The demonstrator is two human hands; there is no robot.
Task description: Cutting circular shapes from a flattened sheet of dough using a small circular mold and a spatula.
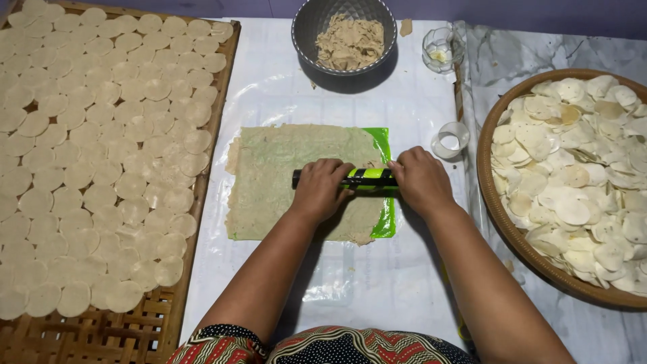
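Both hands, left (319, 189) and right (422, 180), are closed over a dark roller (360, 178), one at each end, pressing it onto the dough sheet (283, 168) beneath them. Left of the hands, a bamboo rack (135, 323) carries rows of dough rounds (101, 148). Right of them sits a basket (492, 202) of dried discs (579, 182). Beyond the hands on the worktop (377, 283) stand a bowl (310, 27) of scraps (349, 42), a small glass (441, 48) and a ring cutter (450, 140).
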